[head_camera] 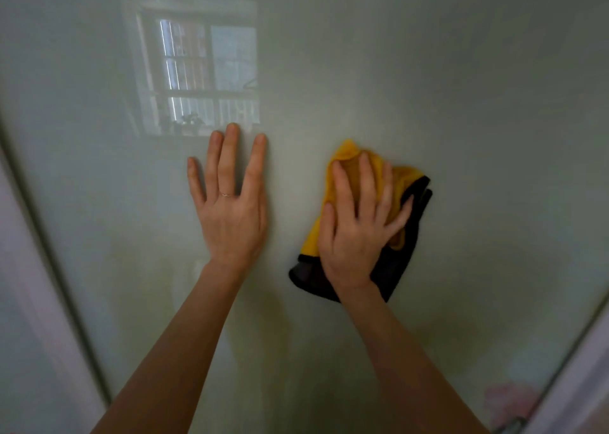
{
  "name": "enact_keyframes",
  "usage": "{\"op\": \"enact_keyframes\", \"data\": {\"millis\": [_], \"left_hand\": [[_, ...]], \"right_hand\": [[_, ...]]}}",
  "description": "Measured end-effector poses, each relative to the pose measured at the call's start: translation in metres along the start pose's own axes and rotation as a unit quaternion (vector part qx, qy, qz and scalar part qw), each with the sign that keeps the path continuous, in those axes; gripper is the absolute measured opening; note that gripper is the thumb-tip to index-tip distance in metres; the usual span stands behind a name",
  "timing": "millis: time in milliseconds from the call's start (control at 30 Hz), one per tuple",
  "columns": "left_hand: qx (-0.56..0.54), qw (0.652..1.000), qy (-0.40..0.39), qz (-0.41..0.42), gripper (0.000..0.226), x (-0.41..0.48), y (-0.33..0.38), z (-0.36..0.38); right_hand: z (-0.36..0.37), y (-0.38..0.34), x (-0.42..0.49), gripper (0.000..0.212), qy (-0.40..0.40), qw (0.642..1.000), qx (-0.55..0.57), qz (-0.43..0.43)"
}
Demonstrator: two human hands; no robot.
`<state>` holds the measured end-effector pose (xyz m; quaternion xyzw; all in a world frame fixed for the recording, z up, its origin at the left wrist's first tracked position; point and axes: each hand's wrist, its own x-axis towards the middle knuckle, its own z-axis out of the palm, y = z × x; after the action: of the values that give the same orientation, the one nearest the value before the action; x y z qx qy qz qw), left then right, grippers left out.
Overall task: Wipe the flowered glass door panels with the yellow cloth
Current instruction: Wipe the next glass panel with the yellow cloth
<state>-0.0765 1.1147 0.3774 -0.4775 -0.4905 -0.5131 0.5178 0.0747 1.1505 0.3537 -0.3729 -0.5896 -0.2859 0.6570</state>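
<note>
Yellow cloth (349, 153): pressed against the glass door panel (461, 104), mid-panel, right of centre.
Soft, light, limp, dark-backed; likely best kept bunched under a spread palm, as the glass looks slick and breakable. Right hand (356, 232) presses it, fingers spread and extended. Left hand (230, 209) lies flat on bare glass just beside, holding nothing. Faint pink flower (507, 400) near the lower right corner; window reflection (197, 71) towards the upper left.

Window refl. (197, 68), poss. sill plant (188, 122)

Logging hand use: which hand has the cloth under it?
The right hand, spread over the yellow cloth; the left hand lies flat on bare glass.
</note>
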Motion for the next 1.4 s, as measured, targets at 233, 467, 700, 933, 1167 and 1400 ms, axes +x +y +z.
{"op": "enact_keyframes", "data": {"millis": [233,467,700,933,1167,1400], "left_hand": [[-0.038,0.999,-0.022,-0.003,0.059,-0.002,0.000,-0.002],[-0.002,0.999,-0.032,0.025,0.060,0.012,-0.021,-0.008],[0.007,0.997,-0.061,0.040,0.050,0.039,-0.062,-0.015],[0.027,0.997,-0.071,0.025,0.049,0.042,-0.069,-0.021],[0.035,0.995,-0.072,0.050,0.052,0.050,-0.102,-0.029],[0.055,0.995,-0.083,0.021,0.052,0.057,-0.150,-0.045]], "right_hand": [[-0.024,0.029,-0.070,0.042,-0.134,0.969,0.050,-0.202],[-0.003,0.008,0.010,0.040,0.004,1.000,0.006,-0.006],[-0.001,-0.037,-0.019,0.046,-0.080,0.979,0.053,-0.182],[0.005,-0.053,0.008,0.044,-0.029,0.995,0.060,-0.068],[0.022,-0.104,-0.008,0.047,-0.072,0.976,0.077,-0.193],[0.022,-0.092,0.026,0.045,-0.014,0.995,0.059,-0.074]]}}
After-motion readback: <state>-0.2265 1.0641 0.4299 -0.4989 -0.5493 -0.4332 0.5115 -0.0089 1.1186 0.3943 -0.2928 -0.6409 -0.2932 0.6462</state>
